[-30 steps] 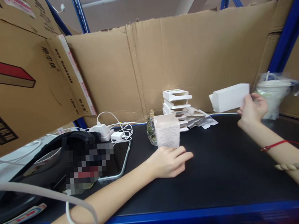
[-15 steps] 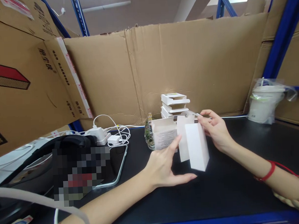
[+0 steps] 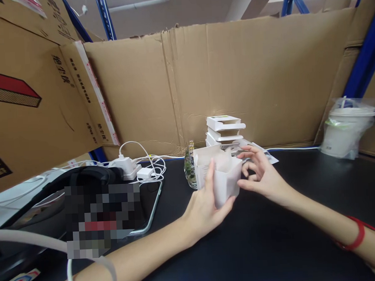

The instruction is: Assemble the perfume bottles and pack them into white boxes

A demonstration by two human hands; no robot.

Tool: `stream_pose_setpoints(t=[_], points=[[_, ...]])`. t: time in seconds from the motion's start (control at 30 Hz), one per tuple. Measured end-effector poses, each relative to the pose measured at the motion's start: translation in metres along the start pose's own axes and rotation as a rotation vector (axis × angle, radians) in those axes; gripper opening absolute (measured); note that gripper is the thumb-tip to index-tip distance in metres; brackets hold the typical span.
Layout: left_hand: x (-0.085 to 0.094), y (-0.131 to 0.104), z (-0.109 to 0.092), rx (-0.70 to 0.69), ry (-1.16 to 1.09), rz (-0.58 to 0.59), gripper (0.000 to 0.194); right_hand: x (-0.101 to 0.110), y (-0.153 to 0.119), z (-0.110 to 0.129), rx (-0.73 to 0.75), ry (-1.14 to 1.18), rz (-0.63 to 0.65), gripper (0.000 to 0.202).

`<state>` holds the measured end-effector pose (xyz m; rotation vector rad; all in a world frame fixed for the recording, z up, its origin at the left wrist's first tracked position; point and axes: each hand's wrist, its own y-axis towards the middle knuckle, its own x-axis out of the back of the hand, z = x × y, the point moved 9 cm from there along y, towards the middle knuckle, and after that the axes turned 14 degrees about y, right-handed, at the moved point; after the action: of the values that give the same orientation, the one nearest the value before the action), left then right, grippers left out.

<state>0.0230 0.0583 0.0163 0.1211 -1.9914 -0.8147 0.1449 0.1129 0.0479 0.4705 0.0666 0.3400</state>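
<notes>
White open-topped paper box (image 3: 227, 186): my left hand (image 3: 200, 214) is pinching it, probably for steadiness, toward the black worktop's back edge (image 3: 300, 152); right hand (image 3: 265, 176) is curling alongside, grip unclear.

On my feed I get soft, fairly even light, a pale bright strip above the right end of the cardboard wall (image 3: 250, 79), faint glare low on its middle, blocky pixelation before its left end, wide-angle stretch toward the edges
</notes>
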Motion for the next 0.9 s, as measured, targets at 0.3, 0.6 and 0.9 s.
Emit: stream_pose_setpoints(t=[0.3,0.6,0.9], points=[[0.012,-0.001,-0.024,-0.284,0.065,-0.107,0.084,-0.012,-0.013,-0.002,-0.036,-0.198,0.002,0.084],[0.027,-0.008,-0.041,-0.48,0.233,-0.309,0.045,-0.017,-0.011,-0.018,-0.167,-0.122,0.088,0.089],[0.053,-0.025,-0.053,-0.559,0.512,-0.705,0.027,0.0,-0.005,-0.013,-0.129,-0.091,-0.073,0.078]])
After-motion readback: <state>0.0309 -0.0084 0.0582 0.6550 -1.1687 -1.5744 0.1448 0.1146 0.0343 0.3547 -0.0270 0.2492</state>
